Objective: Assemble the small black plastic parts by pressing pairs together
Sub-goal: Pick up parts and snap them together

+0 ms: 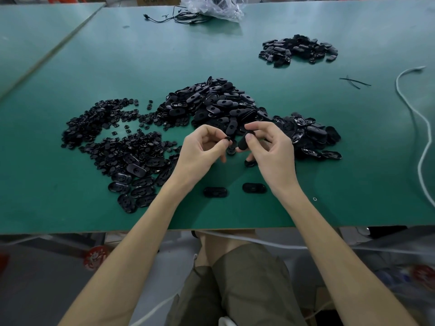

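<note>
Green counter (70, 208), black heaps (211, 102) crowding around, left hand (200, 150) pinching round part (227, 138), right hand (270, 149) pinching oval part (243, 144), white cord (421, 162) at right

We count one near spread of black parts (211, 102), one far pile (299, 49), two lone oval parts (215, 192), one white cord (397, 85), one clear bag (219, 8). The left hand (202, 149) pinches one round part (227, 138); the right hand (270, 151) grips one oval shell (243, 142).
</note>
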A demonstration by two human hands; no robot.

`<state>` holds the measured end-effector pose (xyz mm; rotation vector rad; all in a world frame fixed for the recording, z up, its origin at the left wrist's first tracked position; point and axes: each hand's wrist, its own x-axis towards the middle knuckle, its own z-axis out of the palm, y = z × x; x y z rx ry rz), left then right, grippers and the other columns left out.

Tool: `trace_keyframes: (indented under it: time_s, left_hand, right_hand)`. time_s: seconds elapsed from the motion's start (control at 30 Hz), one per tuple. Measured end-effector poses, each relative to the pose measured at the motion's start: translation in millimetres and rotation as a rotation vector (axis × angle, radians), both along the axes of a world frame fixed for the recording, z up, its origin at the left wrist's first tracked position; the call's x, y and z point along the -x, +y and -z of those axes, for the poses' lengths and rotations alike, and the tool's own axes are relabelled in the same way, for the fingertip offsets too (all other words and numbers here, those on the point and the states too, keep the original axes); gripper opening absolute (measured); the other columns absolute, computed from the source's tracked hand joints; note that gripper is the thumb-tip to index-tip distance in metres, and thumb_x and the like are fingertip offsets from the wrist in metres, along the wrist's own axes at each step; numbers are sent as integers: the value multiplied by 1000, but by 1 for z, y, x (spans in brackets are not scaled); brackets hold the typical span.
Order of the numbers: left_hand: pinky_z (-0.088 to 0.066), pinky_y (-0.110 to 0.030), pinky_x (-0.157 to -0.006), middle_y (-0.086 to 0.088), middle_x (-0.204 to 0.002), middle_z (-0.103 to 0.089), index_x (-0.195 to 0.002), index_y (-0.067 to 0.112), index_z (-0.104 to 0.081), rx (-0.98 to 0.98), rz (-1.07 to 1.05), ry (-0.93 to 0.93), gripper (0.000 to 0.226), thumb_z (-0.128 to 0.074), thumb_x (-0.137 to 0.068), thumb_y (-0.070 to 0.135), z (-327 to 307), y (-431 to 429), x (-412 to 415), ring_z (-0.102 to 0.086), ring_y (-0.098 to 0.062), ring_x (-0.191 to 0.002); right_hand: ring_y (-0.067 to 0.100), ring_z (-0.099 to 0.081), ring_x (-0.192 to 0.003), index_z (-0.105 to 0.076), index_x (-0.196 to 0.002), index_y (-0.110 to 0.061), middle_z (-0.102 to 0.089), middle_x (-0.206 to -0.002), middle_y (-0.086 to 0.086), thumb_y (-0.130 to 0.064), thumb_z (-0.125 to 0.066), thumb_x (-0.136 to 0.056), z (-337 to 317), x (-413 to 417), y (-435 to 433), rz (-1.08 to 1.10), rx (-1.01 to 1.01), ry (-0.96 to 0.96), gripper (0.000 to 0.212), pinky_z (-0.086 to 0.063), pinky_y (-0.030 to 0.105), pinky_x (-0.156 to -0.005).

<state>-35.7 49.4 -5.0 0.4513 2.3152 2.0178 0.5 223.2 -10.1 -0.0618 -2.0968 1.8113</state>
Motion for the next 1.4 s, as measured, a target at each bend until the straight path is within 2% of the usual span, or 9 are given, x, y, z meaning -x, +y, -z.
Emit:
trace_keyframes:
  time_s: [0.17,0.27,0.33,0.47,0.6,0.77,0.93,1.1,1.4]
  left_hand:
    - [-53,-23,-66,0,-75,-68,-99,6,-62,61,8,-1,8,-69,-97,5,-1,0,-1,-63,-13,-60]
    - [-53,-25,-67,0,-74,-66,-98,8,-61,75,8,0,8,-69,-98,4,-2,1,-3,-62,-13,-60]
    - [-52,-25,-66,0,-74,-66,-97,9,-61,87,8,1,9,-68,-98,5,-3,1,-4,-62,-13,-60]
    - [-51,-21,-65,0,-76,-67,-97,8,-62,96,7,4,8,-68,-98,5,-3,2,-3,-63,-13,-60]
    - [-54,-23,-67,2,-79,-70,-99,7,-66,103,13,14,5,-70,-97,7,-2,2,-3,-65,-13,-62]
    - [-55,-24,-68,4,-79,-73,-99,8,-69,121,6,31,3,-71,-97,8,-3,3,-3,-66,-14,-62]
    - [-55,-23,-69,7,-75,-71,-100,6,-69,159,-5,56,4,-71,-97,7,-3,6,-5,-65,-12,-60]
    - [-55,-22,-68,3,-75,-72,-100,6,-69,180,-36,56,7,-74,-96,10,-3,6,-4,-66,-12,-60]
    - [-59,-35,-73,1,-73,-74,-95,13,-70,203,-33,65,7,-76,-95,15,-1,6,-2,-68,-13,-63]
  right_hand:
    - [15,-76,-82,-68,-115,-23,-73,-92,-1,-7,-64,-100,0,1,-1,-5,-71,-4,22,-57,26,-69]
    - [18,-73,-88,-68,-117,-21,-73,-94,-1,-9,-66,-99,0,0,-1,2,-83,-9,22,-61,40,-83]
    - [17,-72,-90,-68,-117,-23,-74,-95,-2,-12,-69,-97,0,0,-1,5,-82,-15,22,-61,42,-86]
    - [7,-68,-87,-68,-117,-23,-72,-94,-8,-12,-75,-93,-2,-1,-2,-14,-109,-37,28,-60,38,-84]
    - [10,-69,-87,-72,-114,-21,-75,-95,-10,-8,-75,-92,-3,-1,-2,-39,-136,-40,26,-60,43,-82]
    - [1,-67,-86,-76,-117,-18,-75,-99,-13,-6,-74,-93,-2,0,-1,-41,-156,-29,27,-58,27,-82]
    - [2,-65,-83,-76,-121,-18,-76,-107,-10,-4,-72,-94,0,1,1,-50,-180,-24,31,-57,29,-76]
    - [2,-61,-78,-77,-121,-21,-75,-108,-8,-3,-71,-94,0,2,1,-70,-214,-28,33,-47,21,-70]
    - [14,-67,-89,-79,-120,-23,-72,-109,-6,-4,-73,-93,0,2,1,-89,-266,-11,34,-58,33,-78]
